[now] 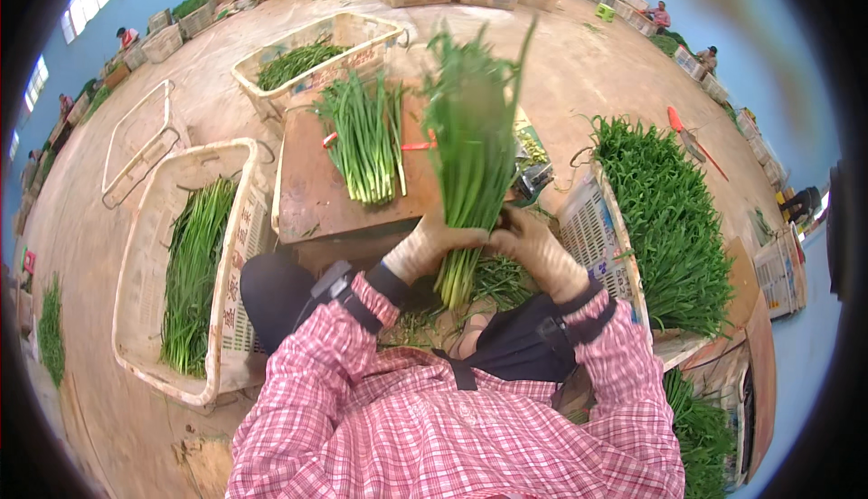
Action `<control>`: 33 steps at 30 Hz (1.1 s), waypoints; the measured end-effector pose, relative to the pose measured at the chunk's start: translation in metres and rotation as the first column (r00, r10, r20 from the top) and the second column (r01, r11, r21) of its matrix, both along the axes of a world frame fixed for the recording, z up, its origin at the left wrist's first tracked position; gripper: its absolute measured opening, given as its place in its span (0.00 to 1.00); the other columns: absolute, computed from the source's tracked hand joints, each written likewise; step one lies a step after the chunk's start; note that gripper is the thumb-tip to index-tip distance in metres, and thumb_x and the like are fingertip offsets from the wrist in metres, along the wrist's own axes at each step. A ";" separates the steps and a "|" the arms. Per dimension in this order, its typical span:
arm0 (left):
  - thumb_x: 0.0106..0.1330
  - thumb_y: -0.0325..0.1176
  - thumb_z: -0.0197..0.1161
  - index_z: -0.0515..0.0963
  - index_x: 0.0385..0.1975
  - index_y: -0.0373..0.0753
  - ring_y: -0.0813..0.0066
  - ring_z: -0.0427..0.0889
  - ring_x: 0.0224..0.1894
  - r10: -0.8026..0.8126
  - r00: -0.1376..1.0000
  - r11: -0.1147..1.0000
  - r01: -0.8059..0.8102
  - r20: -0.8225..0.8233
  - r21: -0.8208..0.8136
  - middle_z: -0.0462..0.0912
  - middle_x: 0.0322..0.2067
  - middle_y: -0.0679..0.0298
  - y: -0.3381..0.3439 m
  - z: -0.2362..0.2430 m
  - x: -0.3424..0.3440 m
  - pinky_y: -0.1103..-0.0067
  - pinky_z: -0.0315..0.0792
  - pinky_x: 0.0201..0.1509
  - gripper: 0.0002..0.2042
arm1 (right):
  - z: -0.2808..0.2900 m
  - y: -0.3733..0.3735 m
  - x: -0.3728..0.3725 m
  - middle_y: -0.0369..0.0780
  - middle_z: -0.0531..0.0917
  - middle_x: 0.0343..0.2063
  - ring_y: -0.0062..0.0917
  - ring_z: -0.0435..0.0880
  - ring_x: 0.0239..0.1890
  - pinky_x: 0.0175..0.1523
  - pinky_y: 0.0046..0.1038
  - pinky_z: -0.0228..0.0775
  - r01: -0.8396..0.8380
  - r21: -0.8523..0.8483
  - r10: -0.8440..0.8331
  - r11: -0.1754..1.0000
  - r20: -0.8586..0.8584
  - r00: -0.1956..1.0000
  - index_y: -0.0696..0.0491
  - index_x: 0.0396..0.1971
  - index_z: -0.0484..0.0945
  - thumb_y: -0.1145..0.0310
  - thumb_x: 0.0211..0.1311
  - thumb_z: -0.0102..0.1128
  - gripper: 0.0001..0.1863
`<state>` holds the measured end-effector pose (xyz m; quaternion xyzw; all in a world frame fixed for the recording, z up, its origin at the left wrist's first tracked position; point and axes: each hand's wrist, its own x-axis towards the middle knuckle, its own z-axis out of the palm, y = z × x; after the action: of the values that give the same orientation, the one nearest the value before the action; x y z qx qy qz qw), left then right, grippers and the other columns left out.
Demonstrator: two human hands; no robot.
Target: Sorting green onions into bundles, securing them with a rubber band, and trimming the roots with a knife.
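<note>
My gloved left hand (431,248) is closed around the lower stems of a bunch of chive-like greens (477,169), held upright with leafy tops away from me and slightly blurred. From the other side, my gloved right hand (541,253) grips the same stems; its fingertips are partly hidden. A second bunch of greens (366,142) lies on a brown board (303,193) just beyond my left hand. Red strips (418,146) show beside that bunch.
At left stands a white crate (220,345) of long greens; another crate (339,22) sits beyond the board. A heaped pile of greens (665,228) fills a crate at right. Loose trimmings (502,280) lie below my hands. Other people (660,16) sit along the far walls.
</note>
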<state>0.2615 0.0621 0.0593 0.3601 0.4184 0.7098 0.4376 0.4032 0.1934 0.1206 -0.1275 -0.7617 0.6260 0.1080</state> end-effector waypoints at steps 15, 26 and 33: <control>0.46 0.33 0.84 0.73 0.59 0.35 0.72 0.83 0.49 0.158 0.607 0.978 -0.205 -0.779 0.039 0.85 0.49 0.60 0.080 0.027 -0.113 0.74 0.78 0.55 0.37 | -0.010 0.060 -0.147 0.37 0.85 0.47 0.26 0.83 0.47 0.53 0.30 0.77 0.312 0.203 -0.263 0.928 -0.236 0.935 0.53 0.56 0.77 0.65 0.51 0.81 0.32; 0.57 0.32 0.77 0.72 0.59 0.36 0.66 0.84 0.49 0.550 0.835 0.779 -0.522 0.023 0.348 0.83 0.50 0.58 0.084 0.017 -0.076 0.73 0.81 0.54 0.29 | 0.029 0.046 -0.121 0.55 0.63 0.71 0.40 0.64 0.72 0.73 0.37 0.62 0.078 0.421 0.058 0.904 -0.299 0.953 0.56 0.76 0.47 0.66 0.46 0.83 0.62; 0.59 0.37 0.73 0.78 0.49 0.34 0.67 0.87 0.46 0.420 0.907 0.862 -0.393 -0.017 0.320 0.87 0.43 0.58 0.044 0.057 -0.140 0.69 0.83 0.53 0.21 | 0.007 0.019 -0.161 0.46 0.86 0.46 0.34 0.88 0.42 0.51 0.32 0.83 -0.053 0.172 0.010 0.984 0.242 0.970 0.60 0.65 0.65 0.62 0.44 0.83 0.48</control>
<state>0.1213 0.1063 0.1164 0.3579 0.3869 0.8265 0.1977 0.2420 0.2126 0.1275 -0.1801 -0.8236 0.5375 0.0160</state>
